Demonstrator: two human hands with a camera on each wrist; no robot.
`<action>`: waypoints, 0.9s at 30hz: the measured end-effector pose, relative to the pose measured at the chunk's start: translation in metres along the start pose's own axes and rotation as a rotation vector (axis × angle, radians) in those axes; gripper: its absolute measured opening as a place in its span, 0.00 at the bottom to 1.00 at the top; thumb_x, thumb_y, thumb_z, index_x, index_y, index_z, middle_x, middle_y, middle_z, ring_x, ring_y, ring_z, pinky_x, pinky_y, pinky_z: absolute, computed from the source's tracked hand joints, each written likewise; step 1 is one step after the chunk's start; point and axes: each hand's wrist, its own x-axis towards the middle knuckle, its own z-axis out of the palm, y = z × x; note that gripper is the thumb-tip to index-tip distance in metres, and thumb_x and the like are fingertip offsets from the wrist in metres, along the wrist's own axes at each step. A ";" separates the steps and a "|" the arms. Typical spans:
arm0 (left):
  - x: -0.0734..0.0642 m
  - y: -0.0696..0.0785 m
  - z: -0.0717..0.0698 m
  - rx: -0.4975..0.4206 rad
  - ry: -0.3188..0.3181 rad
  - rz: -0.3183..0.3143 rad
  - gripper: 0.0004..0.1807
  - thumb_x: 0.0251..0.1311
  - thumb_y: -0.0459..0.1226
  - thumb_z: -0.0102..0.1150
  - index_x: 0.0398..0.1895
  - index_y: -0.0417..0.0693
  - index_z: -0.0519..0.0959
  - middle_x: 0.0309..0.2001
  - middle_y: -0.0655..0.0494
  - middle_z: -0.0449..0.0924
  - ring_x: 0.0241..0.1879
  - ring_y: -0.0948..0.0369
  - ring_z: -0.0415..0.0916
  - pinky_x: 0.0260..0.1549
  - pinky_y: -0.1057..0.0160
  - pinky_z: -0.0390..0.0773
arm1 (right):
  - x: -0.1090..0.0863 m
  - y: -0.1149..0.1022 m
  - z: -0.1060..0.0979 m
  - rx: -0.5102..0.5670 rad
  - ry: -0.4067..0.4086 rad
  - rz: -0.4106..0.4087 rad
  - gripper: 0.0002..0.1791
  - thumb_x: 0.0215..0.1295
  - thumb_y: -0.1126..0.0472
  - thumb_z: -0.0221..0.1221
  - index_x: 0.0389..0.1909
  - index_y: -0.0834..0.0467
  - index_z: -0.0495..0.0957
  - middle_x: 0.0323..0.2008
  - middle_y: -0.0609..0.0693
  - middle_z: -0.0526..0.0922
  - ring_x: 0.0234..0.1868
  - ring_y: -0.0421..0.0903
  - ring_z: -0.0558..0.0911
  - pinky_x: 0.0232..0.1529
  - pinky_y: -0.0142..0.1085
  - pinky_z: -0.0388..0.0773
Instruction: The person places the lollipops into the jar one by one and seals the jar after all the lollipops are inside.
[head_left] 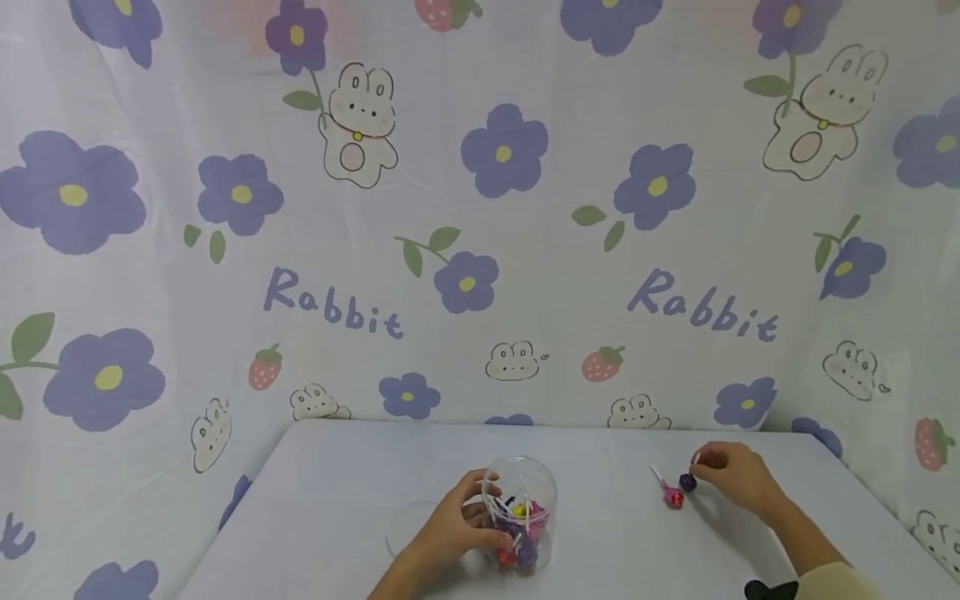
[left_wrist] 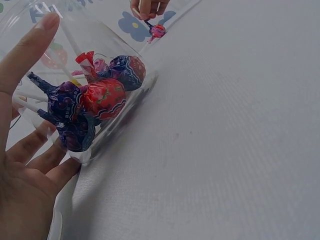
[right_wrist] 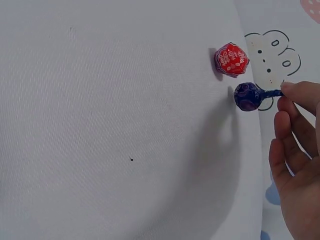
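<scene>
My left hand (head_left: 454, 521) grips a clear plastic jar (head_left: 547, 500) from its left side, thumb in front and fingers behind. Several wrapped lollipops (left_wrist: 105, 97) in red, dark blue and purple lie inside it, white sticks leaning up. Farther right, my right hand (head_left: 738, 477) pinches the stick of a dark purple lollipop (right_wrist: 248, 96) between thumb and fingertips, its candy end low by the table. Right beside that, a pink and red lollipop (head_left: 672, 497) lies on the table, its stick pointing to the back left.
A round clear lid (head_left: 397, 529) lies on the white table (head_left: 322, 467) left of the jar, partly behind my left forearm. Behind the table hangs a curtain (head_left: 555, 250) printed with flowers and rabbits. A black object (head_left: 771, 590) shows at the front, near my right sleeve.
</scene>
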 end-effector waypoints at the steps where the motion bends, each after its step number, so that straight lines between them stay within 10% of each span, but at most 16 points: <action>1: 0.000 0.000 0.000 -0.005 -0.001 0.002 0.47 0.49 0.33 0.83 0.73 0.45 0.66 0.62 0.37 0.69 0.60 0.49 0.76 0.60 0.55 0.78 | 0.000 -0.001 -0.001 0.003 0.002 -0.004 0.04 0.69 0.62 0.65 0.40 0.60 0.83 0.38 0.51 0.86 0.42 0.52 0.83 0.40 0.45 0.80; 14: -0.001 0.002 0.001 0.020 0.007 -0.011 0.47 0.49 0.33 0.83 0.73 0.47 0.67 0.63 0.37 0.69 0.62 0.48 0.75 0.60 0.53 0.77 | -0.002 -0.017 -0.001 0.104 0.023 0.112 0.08 0.69 0.60 0.64 0.42 0.62 0.81 0.37 0.52 0.86 0.41 0.52 0.81 0.36 0.42 0.77; 27: -0.001 0.004 0.002 0.036 0.011 -0.011 0.45 0.49 0.33 0.83 0.71 0.47 0.68 0.63 0.37 0.69 0.60 0.50 0.77 0.61 0.55 0.77 | -0.003 -0.044 0.009 0.239 0.031 0.047 0.08 0.68 0.62 0.65 0.39 0.64 0.81 0.37 0.57 0.86 0.42 0.56 0.83 0.38 0.40 0.78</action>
